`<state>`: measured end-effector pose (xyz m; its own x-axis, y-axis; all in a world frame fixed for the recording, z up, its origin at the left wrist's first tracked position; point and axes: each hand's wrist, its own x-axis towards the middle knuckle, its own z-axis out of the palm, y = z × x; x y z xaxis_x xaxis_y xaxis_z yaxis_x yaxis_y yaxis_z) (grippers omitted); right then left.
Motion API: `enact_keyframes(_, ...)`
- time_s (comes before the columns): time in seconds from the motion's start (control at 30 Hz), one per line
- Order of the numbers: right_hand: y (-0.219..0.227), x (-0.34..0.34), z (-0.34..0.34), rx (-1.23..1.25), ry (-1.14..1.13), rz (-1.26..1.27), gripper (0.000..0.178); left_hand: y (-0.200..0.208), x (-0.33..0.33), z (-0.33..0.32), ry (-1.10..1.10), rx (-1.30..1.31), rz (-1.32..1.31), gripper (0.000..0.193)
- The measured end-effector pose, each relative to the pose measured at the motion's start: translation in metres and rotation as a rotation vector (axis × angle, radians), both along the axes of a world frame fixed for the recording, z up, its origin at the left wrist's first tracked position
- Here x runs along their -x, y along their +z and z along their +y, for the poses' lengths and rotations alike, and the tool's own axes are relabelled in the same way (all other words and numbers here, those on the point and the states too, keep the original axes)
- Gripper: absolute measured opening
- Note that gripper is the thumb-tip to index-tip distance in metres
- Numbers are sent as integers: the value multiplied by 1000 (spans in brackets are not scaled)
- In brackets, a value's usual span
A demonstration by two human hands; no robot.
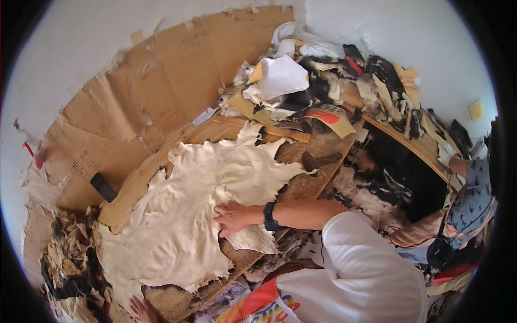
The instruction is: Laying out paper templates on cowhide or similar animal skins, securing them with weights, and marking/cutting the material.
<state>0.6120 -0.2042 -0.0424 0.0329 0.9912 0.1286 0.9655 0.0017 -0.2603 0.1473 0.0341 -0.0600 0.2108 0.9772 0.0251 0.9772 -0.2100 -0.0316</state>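
Observation:
A large cream-coloured animal hide (pixel 188 199) with ragged edges lies spread, wrinkled, over a brown wooden work table (pixel 318 180). My right hand (pixel 237 216), with a black watch on the wrist, is on the hide near its front edge. Its fingers are bent and grip the skin, and creases run out from them. At the near left corner my left hand (pixel 142 310) rests against the hide's edge, fingers stretched out; the lower picture edge cuts off the rest of that arm.
Scraps of hide and fur (pixel 371 81) are heaped at the back right. More scraps (pixel 72 269) pile up at the left. A black phone (pixel 103 187) leans by the cardboard-covered wall (pixel 183 64). Dark and pale furs (pixel 398 172) lie right of the table. Another person's patterned blue clothing (pixel 474 188) shows far right.

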Motion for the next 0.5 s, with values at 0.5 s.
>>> enact_keyframes(0.5, 70, -197, -160, -279, -908, -12, 21, 35, -81, -64, -438, 163, -477, 46)
